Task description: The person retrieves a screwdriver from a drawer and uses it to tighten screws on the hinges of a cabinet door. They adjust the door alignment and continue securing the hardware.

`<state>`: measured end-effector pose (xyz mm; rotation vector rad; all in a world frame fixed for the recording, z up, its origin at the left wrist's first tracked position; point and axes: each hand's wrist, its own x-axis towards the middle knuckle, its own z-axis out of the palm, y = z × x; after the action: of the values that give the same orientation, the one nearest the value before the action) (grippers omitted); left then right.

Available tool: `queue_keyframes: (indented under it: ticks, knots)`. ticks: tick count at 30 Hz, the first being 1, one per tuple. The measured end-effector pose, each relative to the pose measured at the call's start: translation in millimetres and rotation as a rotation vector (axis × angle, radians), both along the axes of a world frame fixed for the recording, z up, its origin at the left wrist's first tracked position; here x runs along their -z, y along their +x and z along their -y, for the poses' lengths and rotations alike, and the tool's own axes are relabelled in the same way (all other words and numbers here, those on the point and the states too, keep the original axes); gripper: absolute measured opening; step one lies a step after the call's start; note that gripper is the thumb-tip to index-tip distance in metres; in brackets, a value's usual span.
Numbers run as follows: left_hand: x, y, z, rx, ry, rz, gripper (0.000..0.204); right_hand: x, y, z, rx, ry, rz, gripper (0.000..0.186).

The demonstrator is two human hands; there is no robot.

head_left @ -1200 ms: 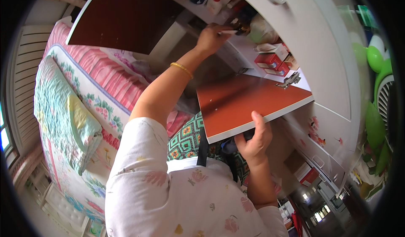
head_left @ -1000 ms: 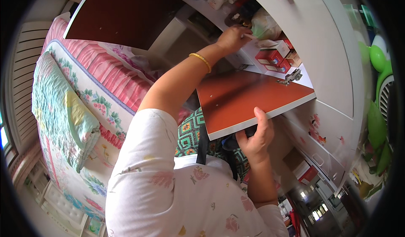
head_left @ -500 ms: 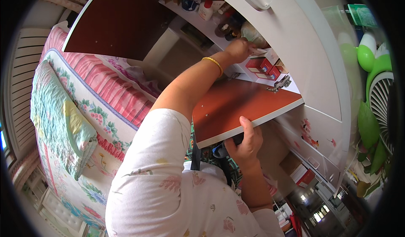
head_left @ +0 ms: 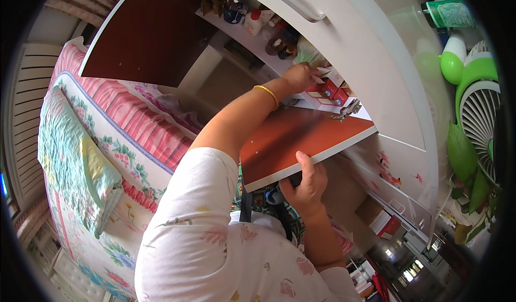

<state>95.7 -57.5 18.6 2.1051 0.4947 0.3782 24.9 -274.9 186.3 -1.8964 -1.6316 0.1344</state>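
Hands: apart; the left hand [head_left: 300, 78] pinched a thin white piece [head_left: 320, 72], the right hand [head_left: 307, 188] clamped the cabinet door [head_left: 312, 138].
Door edge [head_left: 346, 144]: pale, straight; open room lay toward a darker door [head_left: 150, 33].
Shelf [head_left: 275, 63]: the piece was beside glossy red boxes [head_left: 329, 91].

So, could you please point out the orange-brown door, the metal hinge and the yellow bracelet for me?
Orange-brown door [head_left: 303, 144]: head view, middle of its flat face.
Metal hinge [head_left: 348, 109]: head view, middle of its body.
Yellow bracelet [head_left: 269, 91]: head view, upper stretch of its band.
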Motion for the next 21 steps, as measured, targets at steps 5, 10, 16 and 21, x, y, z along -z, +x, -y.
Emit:
queue_keyframes:
  ticks: [5,10,16,21]
  knots:
    - [1,6,5,-0.027,-0.068,0.016,0.025,1,2,1,0.003,0.01,-0.017,0.056]
    - [10,10,4,0.002,0.088,0.097,0.027,1,1,1,0.001,0.021,-0.036,0.056]
    - [-4,7,20,-0.153,-0.002,0.078,0.032,0,2,1,0.003,0.0,-0.029,0.057]
    - [-30,-5,33,-0.208,-0.049,0.066,0.036,-1,2,2,0.01,-0.002,-0.039,0.058]
